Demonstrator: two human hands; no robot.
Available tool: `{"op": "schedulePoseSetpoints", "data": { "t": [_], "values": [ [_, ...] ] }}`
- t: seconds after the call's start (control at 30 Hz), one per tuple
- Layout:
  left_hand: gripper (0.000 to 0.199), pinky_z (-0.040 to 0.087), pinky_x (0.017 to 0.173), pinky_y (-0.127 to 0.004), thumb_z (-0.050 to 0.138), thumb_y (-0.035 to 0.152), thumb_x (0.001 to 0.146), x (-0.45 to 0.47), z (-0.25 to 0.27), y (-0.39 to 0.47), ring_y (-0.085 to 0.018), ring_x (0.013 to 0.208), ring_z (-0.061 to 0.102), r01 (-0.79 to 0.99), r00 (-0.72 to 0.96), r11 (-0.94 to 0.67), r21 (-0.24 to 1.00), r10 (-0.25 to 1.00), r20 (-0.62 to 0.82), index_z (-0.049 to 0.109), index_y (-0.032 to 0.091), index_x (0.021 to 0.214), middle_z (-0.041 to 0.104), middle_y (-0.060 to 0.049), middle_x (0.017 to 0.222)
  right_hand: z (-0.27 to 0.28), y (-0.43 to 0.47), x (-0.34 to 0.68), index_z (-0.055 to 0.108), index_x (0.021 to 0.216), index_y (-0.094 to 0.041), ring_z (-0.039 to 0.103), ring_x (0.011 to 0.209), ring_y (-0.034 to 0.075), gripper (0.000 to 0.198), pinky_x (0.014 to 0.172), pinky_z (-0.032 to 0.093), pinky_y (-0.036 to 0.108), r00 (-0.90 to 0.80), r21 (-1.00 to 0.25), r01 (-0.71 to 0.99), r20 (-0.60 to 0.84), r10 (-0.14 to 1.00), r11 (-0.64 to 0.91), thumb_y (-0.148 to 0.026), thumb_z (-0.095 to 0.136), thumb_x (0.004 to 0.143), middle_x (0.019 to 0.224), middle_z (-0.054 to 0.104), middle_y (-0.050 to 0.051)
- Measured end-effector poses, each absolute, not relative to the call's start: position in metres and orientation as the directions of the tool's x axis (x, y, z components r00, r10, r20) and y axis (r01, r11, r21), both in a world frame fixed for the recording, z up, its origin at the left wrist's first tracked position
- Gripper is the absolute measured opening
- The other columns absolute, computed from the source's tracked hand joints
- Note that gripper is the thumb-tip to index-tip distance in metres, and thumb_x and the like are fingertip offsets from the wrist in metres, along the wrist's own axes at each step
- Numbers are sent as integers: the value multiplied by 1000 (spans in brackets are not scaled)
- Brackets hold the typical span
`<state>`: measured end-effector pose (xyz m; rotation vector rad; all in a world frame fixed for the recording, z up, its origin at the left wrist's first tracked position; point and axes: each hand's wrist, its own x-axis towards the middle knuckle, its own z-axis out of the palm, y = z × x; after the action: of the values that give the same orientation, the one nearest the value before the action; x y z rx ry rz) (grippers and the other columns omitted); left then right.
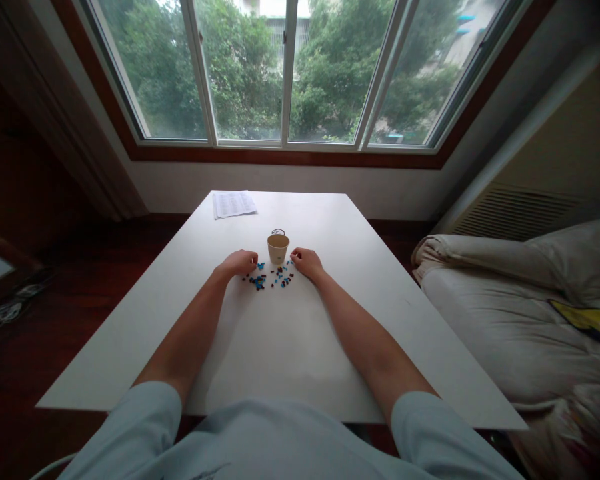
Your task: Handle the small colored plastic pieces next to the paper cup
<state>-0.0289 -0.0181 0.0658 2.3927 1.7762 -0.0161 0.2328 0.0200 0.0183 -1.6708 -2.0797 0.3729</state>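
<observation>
A tan paper cup (pixel 279 251) stands upright on the white table (pixel 285 347), its open mouth facing up. In front of it lie several small blue, dark and brownish pieces (pixel 258 283), like tiny building bricks, loosely scattered. My left hand (pixel 242 262) rests to the left of the cup, beside the pieces, with its fingers curled together. On the cup's right side is my right hand (pixel 306 259), its fingers also bent and closed near the cup. Whatever either hand may hold is too small to make out.
Behind the cup lies a thin dark loop (pixel 279 232). Printed paper sheets (pixel 235 204) lie at the table's far left corner. A beige sofa (pixel 480 313) stands to the right, and a wide window (pixel 285 80) is beyond the table.
</observation>
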Motion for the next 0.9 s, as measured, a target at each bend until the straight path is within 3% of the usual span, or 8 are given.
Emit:
{"op": "schedulePoseSetpoints", "data": {
  "t": [0.2,0.47,0.9],
  "values": [
    [23,41,68,-25,49,25,83,-35,70,-18,-17,81,62,947,297,-285,148,953,-65,71,22,88,73,-4,94,18,20,233,74,101,-25,61,85,14,23,74,40,23,-181,-482,841,181,967,248,-35,55,91,95,72,2],
    [22,42,66,-25,55,35,83,-22,71,-20,-17,82,62,922,338,-320,220,940,-46,70,22,92,73,-3,95,19,18,232,74,101,-25,61,85,14,23,73,40,23,-173,-478,846,172,970,236,-35,55,91,95,72,2],
    [28,44,68,-27,60,48,81,2,62,-29,-20,85,64,928,351,-341,149,935,-46,70,24,89,73,-5,94,21,16,229,74,99,-26,60,83,14,22,72,39,23,-175,-474,847,180,968,242,-35,56,91,93,72,2]
  ]
}}
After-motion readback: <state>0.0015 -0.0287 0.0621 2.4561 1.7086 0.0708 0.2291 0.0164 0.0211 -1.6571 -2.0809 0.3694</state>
